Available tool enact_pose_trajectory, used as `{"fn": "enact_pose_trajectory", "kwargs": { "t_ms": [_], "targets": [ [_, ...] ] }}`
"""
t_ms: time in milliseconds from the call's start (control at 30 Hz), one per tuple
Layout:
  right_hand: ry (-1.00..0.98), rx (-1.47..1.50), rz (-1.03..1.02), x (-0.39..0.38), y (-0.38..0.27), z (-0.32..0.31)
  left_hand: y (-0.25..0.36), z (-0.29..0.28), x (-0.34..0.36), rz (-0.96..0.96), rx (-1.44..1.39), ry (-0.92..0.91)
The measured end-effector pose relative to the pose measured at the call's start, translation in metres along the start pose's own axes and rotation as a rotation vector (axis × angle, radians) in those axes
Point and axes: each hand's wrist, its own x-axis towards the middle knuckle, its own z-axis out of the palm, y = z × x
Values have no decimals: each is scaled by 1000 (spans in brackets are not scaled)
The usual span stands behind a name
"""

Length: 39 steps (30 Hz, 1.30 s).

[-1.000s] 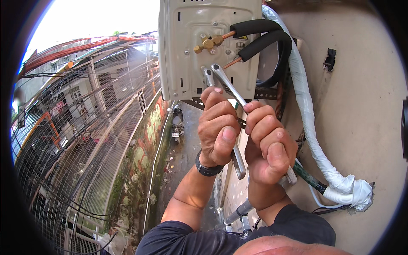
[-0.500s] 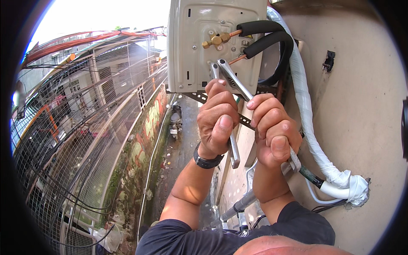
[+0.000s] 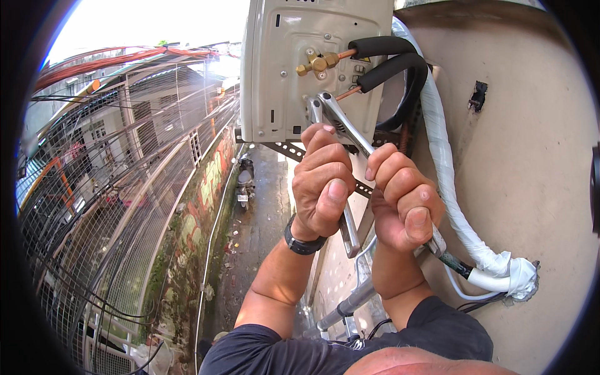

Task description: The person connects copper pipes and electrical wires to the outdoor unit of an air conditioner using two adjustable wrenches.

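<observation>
My left hand point(image 3: 324, 181) is closed around a steel wrench point(image 3: 350, 236), whose lower end sticks out below the fist. My right hand point(image 3: 407, 199) grips a second wrench point(image 3: 351, 129) that slants up to the left. Both wrench heads meet at the lower pipe connection on a beige outdoor air-conditioner unit point(image 3: 262, 69); the fitting itself is mostly hidden behind them. A thin copper pipe point(image 3: 349, 94) runs from there into black foam insulation point(image 3: 390, 70). Just above sits a brass valve point(image 3: 319, 64) with its own insulated copper pipe.
A white-wrapped pipe bundle point(image 3: 445, 169) runs down the beige wall point(image 3: 506, 169) at right into a hole. Perforated metal brackets point(image 3: 284, 150) support the unit. Far below lies an alley point(image 3: 262, 206) with a parked motorcycle point(image 3: 244, 182). Many cables point(image 3: 81, 250) and wire mesh fill the left.
The view has shifted slightly, so the unit appears a little lower and further left. Both hands keep their grips, and the wrench heads stay at the same connection.
</observation>
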Motion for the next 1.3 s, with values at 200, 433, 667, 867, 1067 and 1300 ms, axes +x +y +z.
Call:
{"fn": "enact_pose_trajectory", "kwargs": {
  "t_ms": [200,433,667,867,1067,1300],
  "targets": [
    [5,30,54,8,-3,2,3,3,1,-12,17,4],
    [-8,-104,204,41,-10,25,2,4,0,-7,8,-4],
    [-41,-118,191,39,-10,25,5,2,1,-17,2,0],
    [51,-120,321,56,-9,39,5,-3,-1,-47,20,-23],
    [27,-170,312,54,-14,35,4,0,-1,-17,-1,-23],
    [32,-176,380,62,-13,36,2,8,-2,12,33,5]
  ]
}}
